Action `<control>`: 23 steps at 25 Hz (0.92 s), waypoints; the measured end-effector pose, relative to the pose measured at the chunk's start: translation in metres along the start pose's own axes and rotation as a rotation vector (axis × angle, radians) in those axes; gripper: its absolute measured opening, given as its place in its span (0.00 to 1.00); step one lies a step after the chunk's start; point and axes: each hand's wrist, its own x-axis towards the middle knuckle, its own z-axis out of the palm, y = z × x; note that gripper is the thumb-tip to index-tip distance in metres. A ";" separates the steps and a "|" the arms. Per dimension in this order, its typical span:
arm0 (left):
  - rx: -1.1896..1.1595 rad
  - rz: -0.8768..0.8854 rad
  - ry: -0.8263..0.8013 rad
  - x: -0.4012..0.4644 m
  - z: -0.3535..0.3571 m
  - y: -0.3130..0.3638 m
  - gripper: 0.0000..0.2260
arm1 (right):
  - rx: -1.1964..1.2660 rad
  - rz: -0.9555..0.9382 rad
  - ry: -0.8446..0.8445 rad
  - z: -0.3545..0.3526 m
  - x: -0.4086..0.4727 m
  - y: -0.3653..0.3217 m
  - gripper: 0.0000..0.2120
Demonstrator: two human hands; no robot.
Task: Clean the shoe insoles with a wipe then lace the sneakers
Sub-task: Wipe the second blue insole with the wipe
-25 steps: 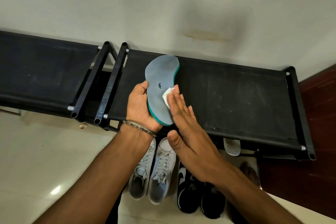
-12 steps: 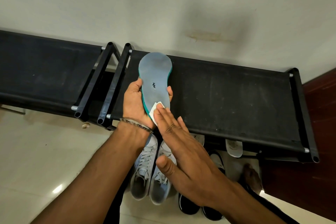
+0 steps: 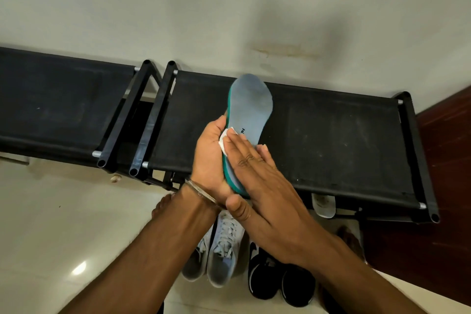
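My left hand grips a grey-blue insole with a teal edge from below, holding it toe-up above the black rack. A white wipe lies on the insole's lower half. My right hand presses it there with flat, straight fingers, covering most of the wipe and the insole's heel. A pair of pale grey laced sneakers stands on the floor under my arms, partly hidden by them.
A black fabric shoe rack runs along the wall, with a second one at the left. Black sneakers stand right of the grey pair. A white shoe toe peeks from under the rack. Dark wood panel stands at the right.
The insole has tilted and shifted to the right in my left hand. My right hand slid the wipe down and left across the insole, toward my left thumb.
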 end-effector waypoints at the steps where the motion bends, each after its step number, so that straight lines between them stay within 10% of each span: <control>1: 0.013 -0.011 -0.030 -0.002 0.003 -0.005 0.23 | 0.012 0.016 0.005 -0.003 0.001 0.004 0.39; 9: 0.045 -0.084 -0.213 -0.008 0.016 -0.024 0.23 | -0.005 0.133 0.077 -0.022 0.006 0.031 0.39; 23: 0.039 -0.083 0.003 0.003 -0.010 0.018 0.27 | 0.073 -0.091 -0.078 -0.011 -0.007 -0.005 0.38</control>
